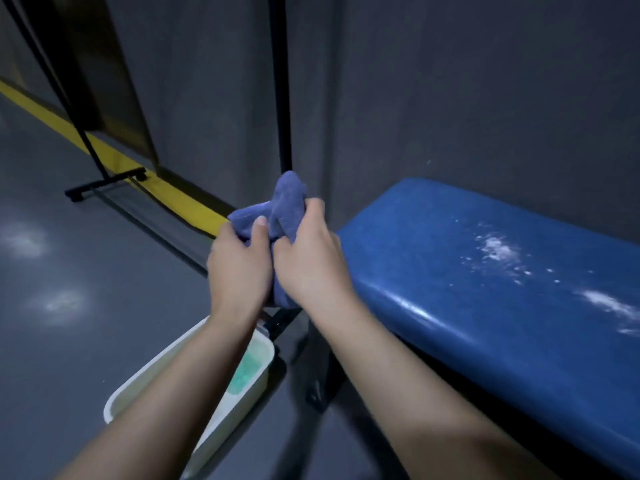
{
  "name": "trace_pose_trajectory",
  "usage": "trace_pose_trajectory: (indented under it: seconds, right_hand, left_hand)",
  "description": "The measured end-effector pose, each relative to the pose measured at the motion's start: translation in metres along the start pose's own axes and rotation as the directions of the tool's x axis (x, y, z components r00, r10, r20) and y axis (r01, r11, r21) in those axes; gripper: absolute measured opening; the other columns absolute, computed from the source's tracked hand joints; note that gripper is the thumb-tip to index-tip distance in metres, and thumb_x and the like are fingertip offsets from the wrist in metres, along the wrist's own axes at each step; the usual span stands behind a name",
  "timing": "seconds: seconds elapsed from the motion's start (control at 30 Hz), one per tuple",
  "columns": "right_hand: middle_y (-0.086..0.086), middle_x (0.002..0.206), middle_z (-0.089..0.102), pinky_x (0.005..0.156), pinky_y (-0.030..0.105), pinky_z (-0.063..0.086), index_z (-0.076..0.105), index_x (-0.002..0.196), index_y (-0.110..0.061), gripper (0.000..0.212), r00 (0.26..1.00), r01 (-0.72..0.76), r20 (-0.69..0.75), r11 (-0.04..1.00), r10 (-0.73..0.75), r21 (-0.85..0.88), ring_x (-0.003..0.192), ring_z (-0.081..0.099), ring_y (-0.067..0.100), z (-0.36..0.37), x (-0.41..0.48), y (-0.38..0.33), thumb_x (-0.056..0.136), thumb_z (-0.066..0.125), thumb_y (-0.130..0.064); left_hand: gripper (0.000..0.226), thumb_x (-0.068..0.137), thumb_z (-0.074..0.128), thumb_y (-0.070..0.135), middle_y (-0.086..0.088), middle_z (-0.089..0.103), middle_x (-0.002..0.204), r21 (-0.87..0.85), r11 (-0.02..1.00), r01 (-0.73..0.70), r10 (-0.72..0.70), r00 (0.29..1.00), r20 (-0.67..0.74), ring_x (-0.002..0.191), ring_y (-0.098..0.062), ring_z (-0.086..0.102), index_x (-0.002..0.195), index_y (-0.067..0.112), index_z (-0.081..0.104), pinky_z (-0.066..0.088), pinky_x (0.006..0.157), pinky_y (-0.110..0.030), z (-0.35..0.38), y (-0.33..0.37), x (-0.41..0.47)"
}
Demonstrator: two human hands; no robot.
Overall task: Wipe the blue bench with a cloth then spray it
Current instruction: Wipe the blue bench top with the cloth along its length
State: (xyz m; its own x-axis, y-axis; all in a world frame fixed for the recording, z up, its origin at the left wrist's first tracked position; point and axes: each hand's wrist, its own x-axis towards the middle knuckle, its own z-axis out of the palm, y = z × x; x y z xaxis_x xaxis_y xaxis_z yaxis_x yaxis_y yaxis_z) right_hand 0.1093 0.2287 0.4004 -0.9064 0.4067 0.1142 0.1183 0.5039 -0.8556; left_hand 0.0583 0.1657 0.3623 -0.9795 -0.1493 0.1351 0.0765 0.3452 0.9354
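Note:
A blue-purple cloth (284, 206) is bunched up between both hands, in the air to the left of the bench end. My left hand (239, 268) grips its left part and my right hand (311, 261) grips its right part, fingers closed around it. The blue padded bench (485, 289) runs from the centre to the lower right, with white powdery smears (498, 251) on its top. No spray bottle is in view.
A white rectangular basin (145, 382) with greenish liquid sits on the floor under my left forearm. A black wheeled stand (104, 183) and a black pole (280, 81) stand near the grey wall. A yellow stripe (114, 157) runs along the floor.

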Motion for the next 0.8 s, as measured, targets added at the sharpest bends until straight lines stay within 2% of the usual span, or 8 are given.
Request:
trace_pose_trajectory:
  seconds: [0.13, 0.27, 0.33, 0.43, 0.53, 0.6, 0.67, 0.8]
  right_hand:
    - [0.013, 0.125, 0.055, 0.075, 0.037, 0.037, 0.036, 0.123, -0.010, 0.039, 0.996, 0.003, 0.079, 0.919, 0.031, -0.395, 0.113, 0.054, 0.035, -0.045, 0.014, 0.003, 0.093, 0.049, -0.032]
    - [0.013, 0.145, 0.031, 0.084, 0.041, 0.040, 0.014, 0.146, -0.010, 0.070, 0.995, 0.004, 0.087, 0.823, 0.056, -0.567, 0.125, 0.044, 0.036, -0.064, 0.021, 0.020, 0.091, 0.054, -0.028]
    - [0.010, 0.156, 0.012, 0.100, 0.043, 0.035, 0.001, 0.150, -0.014, 0.082, 0.994, 0.100, 0.041, 0.745, -0.097, -0.659, 0.136, 0.028, 0.032, -0.070, 0.020, 0.025, 0.090, 0.055, -0.025]
    - [0.014, 0.150, 0.034, 0.112, 0.041, 0.030, 0.032, 0.143, -0.005, 0.058, 0.856, 0.489, 0.181, 0.645, -0.484, -0.588, 0.137, 0.032, 0.030, -0.067, 0.018, 0.029, 0.089, 0.048, -0.015]
    - [0.024, 0.124, 0.059, 0.101, 0.046, 0.040, 0.043, 0.134, 0.005, 0.055, 0.801, 0.555, 0.482, 0.740, -0.355, -0.379, 0.118, 0.054, 0.036, -0.051, 0.019, 0.032, 0.085, 0.039, -0.020]
    - [0.016, 0.138, 0.050, 0.109, 0.049, 0.030, 0.029, 0.145, -0.010, 0.061, 0.807, 0.545, 0.525, 0.687, -0.272, -0.481, 0.132, 0.040, 0.031, -0.044, 0.028, 0.040, 0.092, 0.033, -0.040]
    - [0.007, 0.156, 0.024, 0.116, 0.055, 0.006, 0.016, 0.149, -0.030, 0.060, 0.803, 0.550, 0.579, 0.554, -0.144, -0.625, 0.146, 0.008, 0.031, -0.043, 0.035, 0.046, 0.095, 0.030, -0.053]
    - [0.002, 0.151, 0.024, 0.107, 0.069, 0.000, 0.033, 0.139, -0.040, 0.053, 0.747, 0.631, 0.657, 0.423, -0.102, -0.650, 0.145, 0.000, 0.034, -0.043, 0.046, 0.051, 0.089, 0.047, -0.050]
  left_hand:
    - [0.041, 0.094, 0.043, 0.027, -0.018, 0.046, 0.135, 0.162, 0.986, 0.050, -0.077, 0.983, 0.166, 0.121, -0.037, 0.049, 0.132, 0.010, 0.042, 0.042, 0.099, -0.041, 0.032, 0.027, -0.013]
    - [0.042, 0.099, 0.029, 0.029, -0.019, 0.035, 0.142, 0.386, 0.921, 0.046, -0.142, 0.964, 0.224, 0.130, -0.040, 0.034, 0.136, 0.013, 0.039, 0.032, 0.103, -0.043, 0.047, 0.037, -0.027]
    - [0.042, 0.099, 0.028, 0.032, -0.017, 0.038, 0.139, 0.386, 0.922, 0.042, -0.134, 0.967, 0.215, 0.128, -0.040, 0.034, 0.135, 0.015, 0.042, 0.032, 0.102, -0.044, 0.050, 0.037, -0.026]
    - [0.035, 0.097, 0.035, 0.030, -0.016, 0.052, 0.129, 0.211, 0.970, 0.118, -0.156, 0.972, 0.175, 0.121, -0.039, 0.044, 0.123, 0.017, 0.054, 0.035, 0.089, -0.034, 0.056, 0.026, -0.016]
    - [0.024, 0.092, 0.045, 0.017, -0.019, 0.065, 0.115, -0.082, 0.941, 0.330, -0.311, 0.932, 0.185, 0.102, -0.035, 0.060, 0.107, 0.010, 0.063, 0.039, 0.077, -0.028, 0.055, 0.016, -0.005]
    - [0.017, 0.094, 0.044, 0.015, -0.015, 0.065, 0.102, -0.188, 0.856, 0.482, -0.449, 0.873, 0.194, 0.088, -0.029, 0.060, 0.101, 0.009, 0.058, 0.046, 0.072, -0.029, 0.048, 0.012, -0.003]
    - [0.017, 0.098, 0.043, 0.024, -0.010, 0.058, 0.088, -0.363, 0.732, 0.576, -0.536, 0.817, 0.214, 0.076, -0.026, 0.057, 0.092, 0.012, 0.053, 0.045, 0.058, -0.029, 0.040, 0.006, -0.004]
    - [0.027, 0.099, 0.038, 0.032, -0.011, 0.058, 0.078, -0.424, 0.641, 0.640, -0.534, 0.769, 0.353, 0.065, -0.025, 0.056, 0.086, 0.012, 0.052, 0.047, 0.052, -0.026, 0.041, -0.001, -0.001]
